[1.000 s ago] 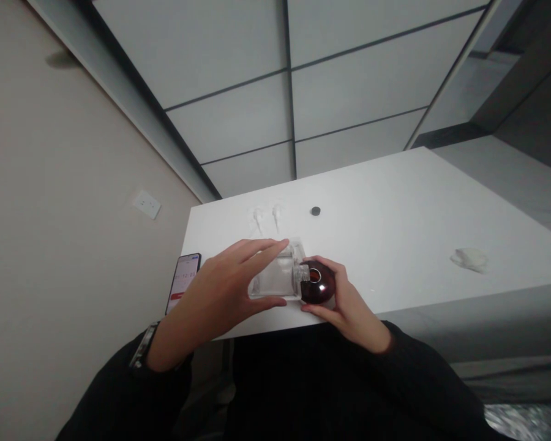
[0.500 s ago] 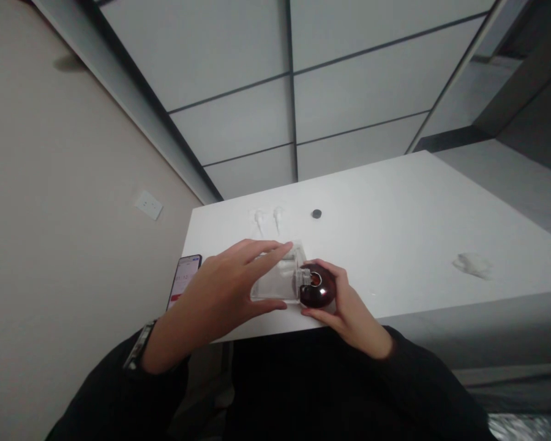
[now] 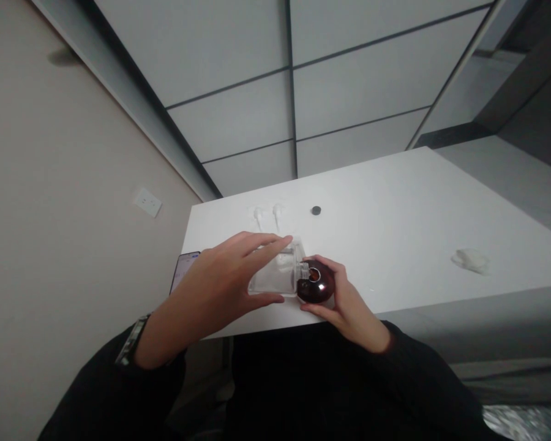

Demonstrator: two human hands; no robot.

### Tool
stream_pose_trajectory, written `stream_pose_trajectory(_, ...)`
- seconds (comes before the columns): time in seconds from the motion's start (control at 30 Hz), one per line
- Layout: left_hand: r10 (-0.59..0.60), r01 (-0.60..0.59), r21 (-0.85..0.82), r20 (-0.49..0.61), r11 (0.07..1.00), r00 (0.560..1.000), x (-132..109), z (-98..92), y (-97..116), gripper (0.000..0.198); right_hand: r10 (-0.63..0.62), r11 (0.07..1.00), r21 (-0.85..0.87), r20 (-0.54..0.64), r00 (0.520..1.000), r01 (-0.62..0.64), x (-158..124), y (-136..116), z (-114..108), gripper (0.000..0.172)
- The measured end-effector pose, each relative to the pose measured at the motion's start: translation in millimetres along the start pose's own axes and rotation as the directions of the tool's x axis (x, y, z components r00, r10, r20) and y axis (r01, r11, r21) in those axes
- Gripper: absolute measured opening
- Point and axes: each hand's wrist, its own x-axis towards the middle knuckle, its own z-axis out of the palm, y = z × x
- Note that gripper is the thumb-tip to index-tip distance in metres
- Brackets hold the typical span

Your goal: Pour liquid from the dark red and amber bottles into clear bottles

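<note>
My left hand (image 3: 229,275) is wrapped round a clear, square-sided bottle (image 3: 275,278), thumb below and fingers above. The bottle is tipped sideways, its neck pointing right. That neck meets the round opening of a dark reddish-brown, glossy bottle (image 3: 319,288). My right hand (image 3: 349,303) grips this rounded brown bottle from its right side, thumb at the near side and fingers at the far side. Whether liquid passes between the two openings I cannot tell.
On the white table (image 3: 386,214), two white pump heads (image 3: 277,214) and a small dark cap (image 3: 316,211) lie beyond my hands. A phone (image 3: 183,269) is partly behind my left hand. A crumpled white tissue (image 3: 471,261) lies to the right.
Both hands keep their holds, with the two bottles still mouth to mouth. The whole view has shifted slightly; the left hand and clear bottle sit marginally further left.
</note>
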Motion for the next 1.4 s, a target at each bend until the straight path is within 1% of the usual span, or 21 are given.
stream_pose_trajectory(0.13, 0.001, -0.001, 0.006, 0.003, 1.000, 1.000, 2.1, -2.2, 0.5, 0.071, -0.007, 1.000, -0.006, -0.004, 1.000, 0.007, -0.1, 0.6, -1.1, 0.081)
stream_pose_trajectory(0.3, 0.000, -0.001, 0.020, 0.016, 1.000, 1.000, 3.7, -3.5, 1.1, 0.072, -0.017, 1.000, -0.008, -0.007, 1.000, 0.017, -0.2, 1.4, -1.1, 0.081)
stream_pose_trajectory(0.5, -0.033, 0.031, 0.040, 0.061, 0.999, 0.998, 5.1, -4.8, 2.2, 0.073, -0.011, 1.000, -0.015, -0.008, 1.000, 0.011, -0.7, 4.1, -0.6, 0.082)
stream_pose_trajectory(0.87, -0.099, 0.091, 0.058, 0.150, 0.994, 0.984, 9.6, -12.7, 6.2, 0.069, -0.026, 1.000, -0.015, -0.011, 1.000, 0.026, -1.1, 4.0, -1.4, 0.084)
stream_pose_trajectory(1.23, -0.068, 0.063, 0.040, 0.137, 0.997, 0.988, 10.7, -14.4, 5.8, 0.063, -0.022, 1.000, -0.011, -0.011, 1.000, 0.022, -0.7, 2.8, -1.0, 0.084)
stream_pose_trajectory(1.4, -0.070, 0.061, 0.061, 0.159, 0.996, 0.985, 12.4, -17.6, 7.6, 0.064, -0.033, 0.999, -0.027, -0.017, 0.999, 0.033, -1.2, 3.0, 0.1, 0.084)
